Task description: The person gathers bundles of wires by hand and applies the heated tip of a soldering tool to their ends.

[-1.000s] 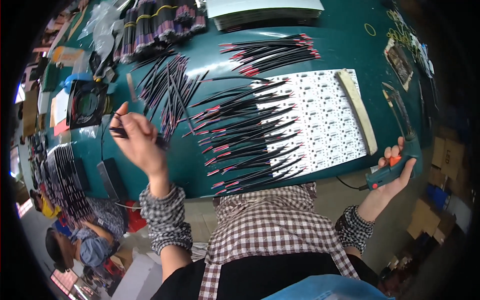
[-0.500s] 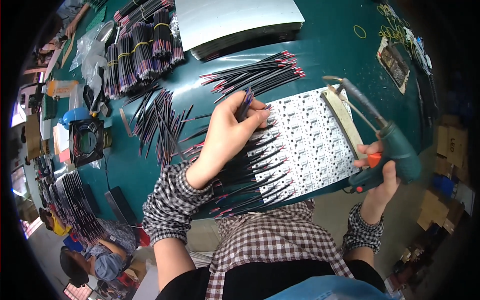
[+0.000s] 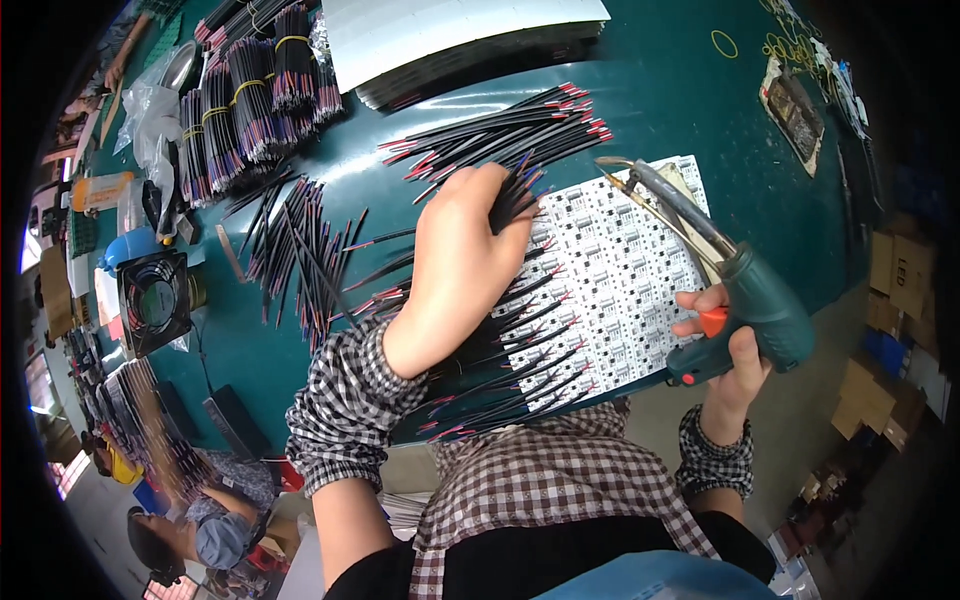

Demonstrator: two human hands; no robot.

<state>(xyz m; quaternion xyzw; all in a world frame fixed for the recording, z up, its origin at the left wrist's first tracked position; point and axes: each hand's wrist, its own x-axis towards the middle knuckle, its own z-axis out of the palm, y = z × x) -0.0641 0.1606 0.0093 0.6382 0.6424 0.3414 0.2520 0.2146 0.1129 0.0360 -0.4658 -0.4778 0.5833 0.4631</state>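
Observation:
My left hand (image 3: pixel 455 265) is closed around a small bunch of black wires (image 3: pixel 516 195) whose coloured ends point up and away. It hovers over the left edge of a white circuit board panel (image 3: pixel 615 290). My right hand (image 3: pixel 735 350) grips a green soldering gun (image 3: pixel 765 305) with an orange trigger. The gun's bent metal tip points left above the panel's far part, apart from the held wires. Several black wires with red ends (image 3: pixel 540 375) lie along the panel's left side. A pale curved strip (image 3: pixel 690 190) is partly hidden behind the gun.
Loose wires lie in a far pile (image 3: pixel 500 135) and a left pile (image 3: pixel 305 245). Banded wire bundles (image 3: pixel 250 100) and a stack of white panels (image 3: pixel 460 40) stand farther back. A small black fan (image 3: pixel 155 300) is at left; a dark soldering pad (image 3: pixel 793 115) lies far right.
The soldering gun has moved left, bringing its tip nearer my left hand. My left hand has turned, and the wires in it now fan out more to the right.

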